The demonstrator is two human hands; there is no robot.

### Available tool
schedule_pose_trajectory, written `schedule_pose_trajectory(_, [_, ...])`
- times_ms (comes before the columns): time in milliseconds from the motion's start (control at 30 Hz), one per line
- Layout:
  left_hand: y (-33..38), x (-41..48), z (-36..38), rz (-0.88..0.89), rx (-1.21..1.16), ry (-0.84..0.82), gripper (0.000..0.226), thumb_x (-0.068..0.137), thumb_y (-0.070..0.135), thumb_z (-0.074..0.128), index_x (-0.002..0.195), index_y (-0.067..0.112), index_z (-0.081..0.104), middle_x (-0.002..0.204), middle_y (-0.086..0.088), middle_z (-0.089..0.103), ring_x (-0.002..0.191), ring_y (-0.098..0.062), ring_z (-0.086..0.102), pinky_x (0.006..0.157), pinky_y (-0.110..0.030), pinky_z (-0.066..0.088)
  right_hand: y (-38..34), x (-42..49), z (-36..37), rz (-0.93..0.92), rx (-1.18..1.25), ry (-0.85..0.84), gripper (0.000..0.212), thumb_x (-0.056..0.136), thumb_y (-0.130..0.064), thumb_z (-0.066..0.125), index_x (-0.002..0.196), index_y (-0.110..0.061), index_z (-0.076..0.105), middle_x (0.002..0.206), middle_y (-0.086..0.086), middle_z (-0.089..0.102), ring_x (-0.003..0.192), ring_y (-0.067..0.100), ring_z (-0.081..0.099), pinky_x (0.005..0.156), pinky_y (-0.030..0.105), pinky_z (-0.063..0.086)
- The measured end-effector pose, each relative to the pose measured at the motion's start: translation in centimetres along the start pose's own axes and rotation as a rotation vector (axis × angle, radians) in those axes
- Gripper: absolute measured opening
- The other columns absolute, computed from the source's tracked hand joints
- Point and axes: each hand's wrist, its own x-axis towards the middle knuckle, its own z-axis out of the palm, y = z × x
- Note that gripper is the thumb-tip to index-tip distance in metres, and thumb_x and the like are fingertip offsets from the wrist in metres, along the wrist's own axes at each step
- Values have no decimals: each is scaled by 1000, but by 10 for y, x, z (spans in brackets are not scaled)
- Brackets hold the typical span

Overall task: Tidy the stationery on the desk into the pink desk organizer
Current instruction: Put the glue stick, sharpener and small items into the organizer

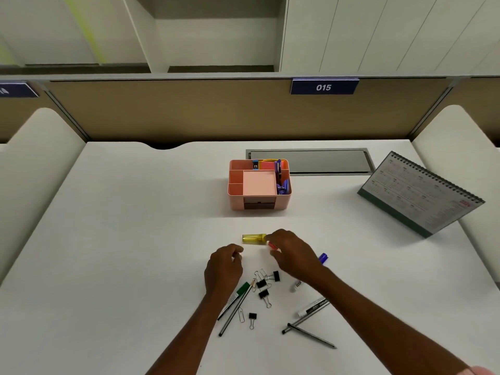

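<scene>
Two hands hover over the counter [135,239]. The right hand [293,253] curls its fingers round a small red item [272,245], and the yellow highlighter [253,238] lies just beyond its fingertips. The left hand [224,265] is curled beside it; whether it holds anything I cannot tell. Binder clips [261,283] lie just behind both hands, and the pink desk organizer [236,203] stands well ahead.

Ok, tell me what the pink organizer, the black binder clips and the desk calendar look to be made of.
Pink organizer: likely moulded plastic, matte, with uniform colour and rounded corners. Black binder clips: probably painted metal bodies with bare wire handles that glint silver. Desk calendar: printed paper sheets on a wire spiral, over a green stand, probably card.
</scene>
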Motion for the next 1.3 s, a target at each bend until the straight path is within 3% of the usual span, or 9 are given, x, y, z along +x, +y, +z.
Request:
schedule_pose_trajectory(200, [-9,-19,6,-34,54,-60,19,100,22,61,113,28,73,114,10,74,101,-10,70,85,-26,59,-17,13,16,-104,-140,35,51,94,-22,69,143,-20,55,149,6,54,133,28,51,105,40,50])
schedule_pose_trajectory(367, [-5,-19,6,-53,53,-72,20,100,21,60,114,27,73,115,8,74,101,-12,70,86,-29,59,-33,35,14,-146,-307,-4,36,96,-14,58,132,-17,60,126,7,65,114,26,57,93,38,48])
schedule_pose_trajectory(633, [11,-3,6,-86,-12,-68,24,100,21,59,119,25,72,119,6,73,107,-14,69,89,-27,54,-28,45,22,-139,-293,38,32,94,-12,57,125,-15,62,109,9,68,100,27,61,80,35,47])
schedule_pose_trajectory(733, [23,7,2,-97,-84,-44,26,100,22,63,124,23,70,121,2,73,109,-16,68,92,-28,55,-29,50,19,-56,-118,67,35,94,-18,60,129,-18,63,112,6,70,102,25,63,83,34,52])
schedule_pose_trajectory(867, [48,23,-10,-19,-155,46,36,93,20,73,128,22,65,118,5,72,105,-17,70,90,-33,59,-41,61,0,148,429,200,31,91,-30,73,122,-24,69,106,-5,75,87,7,68,75,19,53])
schedule_pose_trajectory(967, [69,40,-20,69,-198,136,35,90,18,77,124,20,68,118,2,73,103,-18,71,87,-39,62,-47,76,-22,218,643,289,25,93,-36,73,115,-25,71,102,-8,76,84,2,69,75,18,55])
schedule_pose_trajectory(1133, [91,77,-34,151,-196,212,32,96,19,70,127,13,70,124,-4,72,110,-21,70,93,-33,58,-51,110,-52,324,731,317,33,95,-31,72,124,-15,69,106,2,77,89,16,74,84,32,63])
schedule_pose_trajectory(1300, [95,109,-33,102,-98,181,33,98,21,66,131,16,69,131,-4,70,116,-25,67,98,-38,56,-54,136,-55,362,672,336,34,98,-19,67,130,-9,67,117,9,74,96,22,73,87,37,63])
